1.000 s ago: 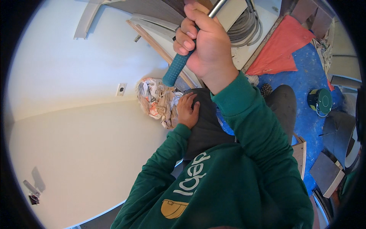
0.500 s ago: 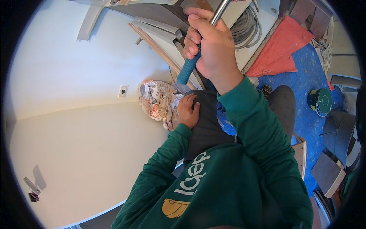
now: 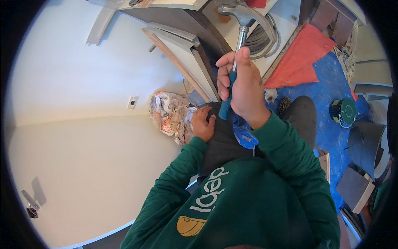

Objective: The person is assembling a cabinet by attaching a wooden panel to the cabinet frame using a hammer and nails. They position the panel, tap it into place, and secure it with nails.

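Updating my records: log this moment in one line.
Right hand: grips claw hammer | Left hand: rests on trouser leg | Nearby: crumpled plastic bags

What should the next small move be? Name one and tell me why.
Probably close the right hand more fully around the hammer: its thumb and index finger look extended rather than wrapped round, while the metal head is held up. The left hand rests on the dark trouser leg.

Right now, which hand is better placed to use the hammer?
Probably the right hand: it grips the hammer by its teal handle, while the left hand rests on the dark trousers, away from the hammer.
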A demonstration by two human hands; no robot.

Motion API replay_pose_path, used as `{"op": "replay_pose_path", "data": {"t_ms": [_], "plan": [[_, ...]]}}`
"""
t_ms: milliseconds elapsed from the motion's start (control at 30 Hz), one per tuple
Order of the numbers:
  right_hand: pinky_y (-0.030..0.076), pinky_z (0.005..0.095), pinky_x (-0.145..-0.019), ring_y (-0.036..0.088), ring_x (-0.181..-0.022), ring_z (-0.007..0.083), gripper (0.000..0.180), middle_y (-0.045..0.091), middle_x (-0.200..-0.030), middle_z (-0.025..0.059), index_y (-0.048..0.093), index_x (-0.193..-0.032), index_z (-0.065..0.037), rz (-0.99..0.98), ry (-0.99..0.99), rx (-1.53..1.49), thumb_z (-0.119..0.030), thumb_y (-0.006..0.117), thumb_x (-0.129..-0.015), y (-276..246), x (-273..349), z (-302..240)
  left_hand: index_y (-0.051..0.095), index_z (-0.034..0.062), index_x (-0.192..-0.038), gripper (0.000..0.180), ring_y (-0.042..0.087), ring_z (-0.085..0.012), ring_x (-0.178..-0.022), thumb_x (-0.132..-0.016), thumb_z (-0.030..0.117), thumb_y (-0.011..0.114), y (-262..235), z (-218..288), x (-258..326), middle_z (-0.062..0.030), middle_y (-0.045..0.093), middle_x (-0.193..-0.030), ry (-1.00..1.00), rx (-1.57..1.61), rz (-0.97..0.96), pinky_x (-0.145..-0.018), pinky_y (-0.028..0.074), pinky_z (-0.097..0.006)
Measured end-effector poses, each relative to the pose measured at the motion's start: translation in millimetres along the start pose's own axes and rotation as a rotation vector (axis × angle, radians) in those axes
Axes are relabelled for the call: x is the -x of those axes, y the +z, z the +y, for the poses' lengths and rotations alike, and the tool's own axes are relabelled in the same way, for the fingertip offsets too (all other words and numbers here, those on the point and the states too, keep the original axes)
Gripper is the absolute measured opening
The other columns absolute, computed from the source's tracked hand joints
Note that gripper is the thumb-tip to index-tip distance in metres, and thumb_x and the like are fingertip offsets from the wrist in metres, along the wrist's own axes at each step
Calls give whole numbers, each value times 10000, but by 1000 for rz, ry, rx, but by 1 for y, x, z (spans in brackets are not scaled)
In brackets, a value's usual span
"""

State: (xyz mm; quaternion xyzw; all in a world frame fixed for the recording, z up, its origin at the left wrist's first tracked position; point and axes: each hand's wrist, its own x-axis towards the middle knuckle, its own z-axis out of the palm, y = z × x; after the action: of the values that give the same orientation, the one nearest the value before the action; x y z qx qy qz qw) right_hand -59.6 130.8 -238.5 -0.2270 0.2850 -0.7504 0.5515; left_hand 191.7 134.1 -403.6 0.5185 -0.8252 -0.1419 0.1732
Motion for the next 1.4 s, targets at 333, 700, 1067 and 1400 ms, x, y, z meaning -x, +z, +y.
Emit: {"op": "replay_pose_path", "data": {"t_ms": [333, 700, 1067, 1400], "plan": [[394, 286, -420, 433, -435, 128, 602, 449, -607, 33, 555, -986, -16, -7, 50, -144, -548, 299, -1104, 7, -22, 19, 653, -12, -1178, 392, 572, -393, -1185, -850, 195, 711, 0, 0, -1, -177, 657, -1248, -34, 17, -21, -1029, 433, -496], [378, 261, -415, 425, -439, 104, 648, 446, -609, 24, 563, -977, -3, -22, -44, -87, -587, 307, -1091, 12, -14, 14, 647, -4, -1199, 409, 562, -384, -1205, -856, 208, 711, -3, 7, -1, -161, 651, -1268, -54, -5, -36, -1032, 427, -489], [376, 260, -411, 407, -435, 101, 644, 451, -615, 28, 550, -973, 1, -54, -42, -81, -574, 287, -1098, 18, -12, 18, 649, 9, -1181, 384, 559, -389, -1179, -859, 211, 709, -1, 4, -3, -163, 649, -1225, -17, -28, -60, -998, 437, -494], [364, 261, -405, 403, -436, 101, 613, 441, -616, 33, 532, -981, 9, -122, -13, -30, -545, 300, -1106, 23, -15, 17, 656, 29, -1159, 377, 556, -389, -1174, -847, 233, 713, 0, 0, -2, -154, 645, -1203, -30, -63, -73, -998, 424, -513]]}}
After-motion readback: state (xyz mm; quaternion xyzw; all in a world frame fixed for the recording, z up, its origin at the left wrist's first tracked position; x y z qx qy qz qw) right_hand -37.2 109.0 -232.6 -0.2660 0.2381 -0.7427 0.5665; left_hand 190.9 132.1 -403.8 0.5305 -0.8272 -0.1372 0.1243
